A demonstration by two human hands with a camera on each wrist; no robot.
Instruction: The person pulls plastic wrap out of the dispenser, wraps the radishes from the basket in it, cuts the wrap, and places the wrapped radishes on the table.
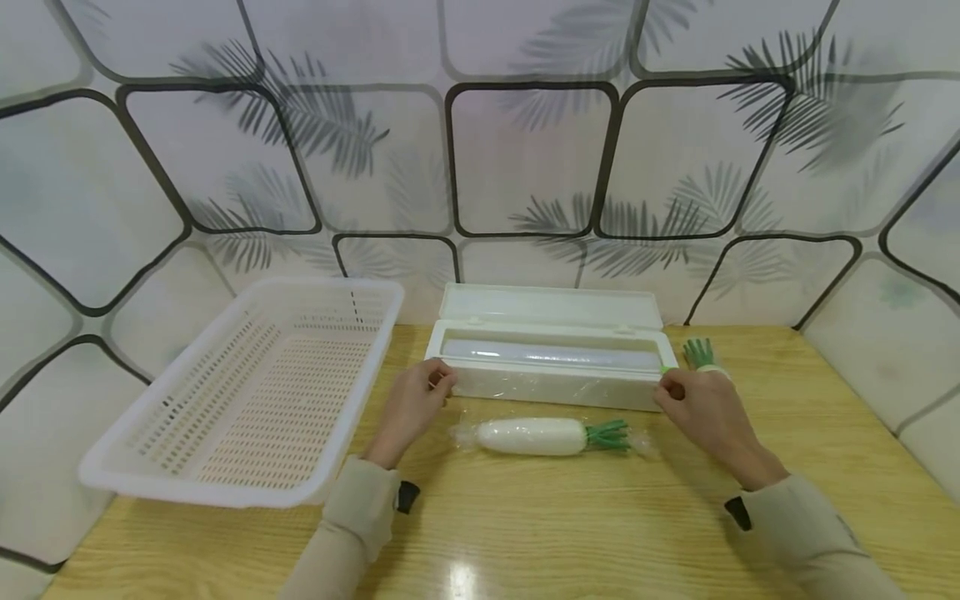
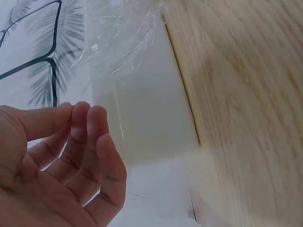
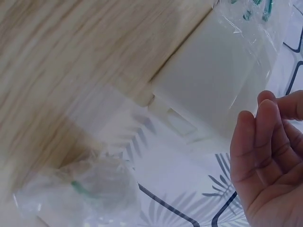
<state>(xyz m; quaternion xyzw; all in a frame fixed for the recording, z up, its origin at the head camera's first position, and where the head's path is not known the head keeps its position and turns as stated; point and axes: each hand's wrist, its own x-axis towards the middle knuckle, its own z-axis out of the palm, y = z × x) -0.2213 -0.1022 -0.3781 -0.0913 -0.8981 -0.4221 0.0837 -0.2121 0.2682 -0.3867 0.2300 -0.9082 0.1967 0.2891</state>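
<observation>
A long white cling film dispenser point(image 1: 558, 387) stands with its lid raised, and a roll of cling film point(image 1: 551, 354) lies inside. Clear, wrinkled cling film point(image 2: 125, 35) hangs over its front. At the dispenser's left end my left hand point(image 1: 415, 407) pinches the film's edge between thumb and fingertips. My right hand point(image 1: 708, 412) pinches the film likewise at the right end, its fingertips close to the box's front corner. Between my hands, in front of the box, lies a white radish point(image 1: 532, 436) with cut green stems, wrapped in clear film twisted at both ends.
A white perforated plastic basket point(image 1: 337, 454) stands to the left on the wooden table point(image 1: 517, 525). Another radish with green stems point(image 1: 698, 353) lies behind my right hand, partly hidden by it. A patterned wall covering point(image 1: 532, 167) encloses the back and sides.
</observation>
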